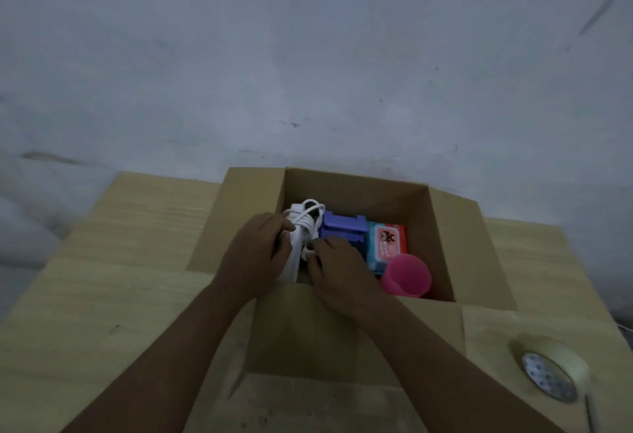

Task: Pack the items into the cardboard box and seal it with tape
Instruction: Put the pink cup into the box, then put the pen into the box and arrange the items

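A marked grey wall [308,56] is seen behind a pale wooden table [102,278], on which an open cardboard box [352,189] is set with its four flaps folded outward. Both forearms are stretched over the near flap and into the box.

The left hand [255,251] is closed round a white power strip [291,261], with the thumb laid across its upper part and the fingers curled behind it. The strip is held upright against the left inner wall of the box, and a white cord [315,210] is looped about its top, just beyond the left thumb.

The right hand [337,271] is placed close beside the left, the strip lying between the two. Its fingers are bent, and the tips seem to be pinching a loop of the cord low down, though blur and dim light leave this unsure.

Just beyond the right hand's fingertips a purple plastic block [342,227] is lodged in the box. To the right of that hand a pack of wipes [388,239] (red-faced, with a cartoon figure) is laid flat, and a pink cup [407,277] is lying near the right wrist, touching the pack. Well to the right of the right forearm, outside the box, a roll of tape [551,374] is resting on the table.
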`<action>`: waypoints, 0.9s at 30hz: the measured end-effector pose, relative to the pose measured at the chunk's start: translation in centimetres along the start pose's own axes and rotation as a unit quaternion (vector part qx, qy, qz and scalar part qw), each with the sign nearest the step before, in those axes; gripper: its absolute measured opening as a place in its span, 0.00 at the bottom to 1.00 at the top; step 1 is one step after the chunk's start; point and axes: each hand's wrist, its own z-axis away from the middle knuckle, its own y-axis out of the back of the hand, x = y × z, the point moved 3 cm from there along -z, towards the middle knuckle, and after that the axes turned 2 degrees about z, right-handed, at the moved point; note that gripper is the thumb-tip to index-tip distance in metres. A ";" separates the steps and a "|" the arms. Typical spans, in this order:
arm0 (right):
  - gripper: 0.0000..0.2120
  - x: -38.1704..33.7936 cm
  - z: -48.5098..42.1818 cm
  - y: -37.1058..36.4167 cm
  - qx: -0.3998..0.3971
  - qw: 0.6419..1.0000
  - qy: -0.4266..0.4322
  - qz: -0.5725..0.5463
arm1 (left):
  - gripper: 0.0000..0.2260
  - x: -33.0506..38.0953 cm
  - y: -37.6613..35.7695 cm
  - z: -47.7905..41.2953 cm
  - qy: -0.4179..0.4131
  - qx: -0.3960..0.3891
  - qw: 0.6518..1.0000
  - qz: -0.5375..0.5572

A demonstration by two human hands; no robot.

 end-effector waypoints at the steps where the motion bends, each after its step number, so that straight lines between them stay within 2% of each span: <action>1: 0.16 -1.0 -0.1 -0.6 -0.005 1.000 0.004 -0.012 | 0.10 -0.6 0.7 0.7 0.006 0.008 1.000 0.001; 3: 0.20 -2.8 -0.5 -1.5 0.005 1.000 0.009 -0.027 | 0.07 -1.6 1.9 2.1 0.018 0.028 0.999 0.005; 7: 0.22 -5.9 -1.4 -1.9 0.041 0.998 0.021 -0.038 | 0.09 -3.8 3.9 4.6 0.059 0.054 0.997 -0.007; 10: 0.23 -7.8 -1.9 -2.5 0.006 0.999 0.044 -0.011 | 0.11 -6.5 5.2 6.6 0.107 0.076 0.991 0.001; 13: 0.22 -8.4 -2.6 -3.3 -0.026 0.999 0.009 0.023 | 0.10 -10.3 5.4 9.0 0.196 0.100 0.975 0.014; 14: 0.22 -8.4 -2.7 -3.4 -0.030 0.999 -0.003 0.036 | 0.10 -11.4 5.2 9.8 0.237 0.090 0.967 0.022; 16: 0.22 -8.5 -2.8 -3.6 -0.027 0.997 -0.016 0.064 | 0.11 -13.0 4.2 11.2 0.293 0.016 0.955 0.034; 20: 0.22 -8.8 -2.7 -3.8 -0.007 0.996 -0.038 0.075 | 0.17 -14.0 2.4 12.2 0.255 -0.144 0.956 0.002; 24: 0.21 -9.1 -3.0 -4.2 -0.003 0.995 -0.050 0.091 | 0.25 -14.8 1.6 10.3 0.199 -0.176 0.962 -0.063; 27: 0.19 -9.3 -3.1 -4.0 0.001 0.993 -0.053 0.102 | 0.25 -15.2 1.5 8.5 0.155 -0.194 0.963 -0.107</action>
